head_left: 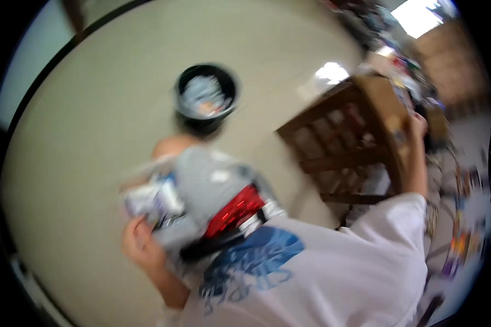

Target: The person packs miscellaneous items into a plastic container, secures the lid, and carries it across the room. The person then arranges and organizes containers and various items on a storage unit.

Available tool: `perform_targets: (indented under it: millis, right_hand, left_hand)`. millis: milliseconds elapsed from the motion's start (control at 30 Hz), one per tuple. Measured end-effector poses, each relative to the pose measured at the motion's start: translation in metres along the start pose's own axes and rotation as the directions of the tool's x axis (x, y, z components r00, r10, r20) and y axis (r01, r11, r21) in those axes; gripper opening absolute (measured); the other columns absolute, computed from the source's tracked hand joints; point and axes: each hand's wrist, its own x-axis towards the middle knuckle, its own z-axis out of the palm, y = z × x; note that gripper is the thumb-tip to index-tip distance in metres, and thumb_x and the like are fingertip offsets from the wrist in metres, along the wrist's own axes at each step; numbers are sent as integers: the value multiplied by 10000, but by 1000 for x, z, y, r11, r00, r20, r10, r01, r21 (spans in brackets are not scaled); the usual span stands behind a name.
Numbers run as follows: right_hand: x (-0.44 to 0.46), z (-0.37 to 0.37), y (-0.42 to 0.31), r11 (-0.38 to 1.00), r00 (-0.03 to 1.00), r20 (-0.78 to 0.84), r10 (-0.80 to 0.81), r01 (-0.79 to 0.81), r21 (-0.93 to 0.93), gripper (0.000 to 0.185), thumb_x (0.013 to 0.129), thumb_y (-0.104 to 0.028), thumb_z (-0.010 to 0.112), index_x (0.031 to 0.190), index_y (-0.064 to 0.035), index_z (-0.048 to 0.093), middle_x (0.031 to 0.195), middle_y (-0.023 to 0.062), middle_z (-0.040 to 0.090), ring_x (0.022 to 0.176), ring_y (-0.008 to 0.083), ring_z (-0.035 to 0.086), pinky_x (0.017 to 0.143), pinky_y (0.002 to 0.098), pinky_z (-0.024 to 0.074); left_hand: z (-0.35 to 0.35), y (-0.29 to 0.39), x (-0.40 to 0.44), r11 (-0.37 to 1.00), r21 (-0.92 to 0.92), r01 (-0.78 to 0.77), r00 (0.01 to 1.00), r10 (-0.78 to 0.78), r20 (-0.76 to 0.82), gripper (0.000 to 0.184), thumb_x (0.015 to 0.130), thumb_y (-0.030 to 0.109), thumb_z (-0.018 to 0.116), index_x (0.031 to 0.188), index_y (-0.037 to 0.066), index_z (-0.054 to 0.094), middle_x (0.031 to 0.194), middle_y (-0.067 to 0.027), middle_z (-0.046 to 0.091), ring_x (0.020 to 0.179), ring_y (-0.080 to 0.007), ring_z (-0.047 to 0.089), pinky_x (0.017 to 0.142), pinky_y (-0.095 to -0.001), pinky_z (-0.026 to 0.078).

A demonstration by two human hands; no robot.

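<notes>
At the left, my left hand has its fingers curled at the near edge of a see-through plastic bag on my lap. White and blue packets lie in the bag, just above my fingers. Beside them on my lap are a grey, smooth-looking thing, a shiny red packet and a dark strip. My right arm stretches far out, and my right hand is at small items on top of a brown wooden table. Blur hides its fingers and whatever they touch.
A black bucket holding crumpled clear plastic stands on the pale tiled floor ahead of me. Wooden slats form the table's side. A padded seat with scattered colourful packets is at the right.
</notes>
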Motion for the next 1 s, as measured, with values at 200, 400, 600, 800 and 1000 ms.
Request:
perform_targets:
  millis: [200, 400, 600, 800, 1000]
  right_hand:
    - [-48, 44, -96, 857, 775, -415, -476, 515, -21, 277, 771, -83, 517, 1026, 24, 498, 946, 142, 534, 866, 213, 530, 753, 281, 427]
    - [-261, 112, -264, 137, 165, -146, -975, 974, 183, 265, 718, -9, 578, 977, -11, 520, 928, 116, 540, 854, 246, 536, 735, 324, 438]
    - [-385, 141, -352, -198, -245, -46, -969, 645, 738, 243, 636, -91, 635, 859, -42, 552, 826, 94, 544, 728, 208, 544, 587, 303, 428]
    - [-456, 174, -390, 18, -194, 147, -970, 545, 838, 483, 602, -62, 599, 1069, -58, 473, 812, 116, 561, 686, 261, 561, 626, 337, 451]
    - [-440, 198, -408, -132, -346, 170, -923, 698, 704, 446, 626, -41, 544, 1060, -131, 491, 644, 62, 561, 611, 242, 565, 510, 340, 437]
  left_hand:
    - [-9, 14, 7, 920, -92, -382, 915, 362, -177, 272, 828, 210, 423, 704, 9, 557, 486, -29, 469, 408, -145, 448, 425, -256, 346]
    - [-13, 19, -3, 853, -135, -504, 838, 445, -316, 281, 825, 206, 414, 657, 18, 538, 447, -10, 436, 377, -128, 421, 381, -238, 297]
    - [-22, 17, -14, 920, -58, -387, 875, 347, -337, 281, 824, 194, 412, 659, -7, 518, 475, -27, 435, 387, -116, 379, 396, -227, 283]
    - [-13, 5, -13, 970, -59, -235, 928, 206, -310, 236, 803, 138, 415, 668, -25, 518, 527, -47, 457, 399, -100, 374, 413, -216, 276]
    - [-9, 0, -7, 936, 210, -281, 925, 323, -202, 70, 671, 70, 490, 654, 47, 554, 527, -41, 499, 410, -179, 447, 409, -269, 319]
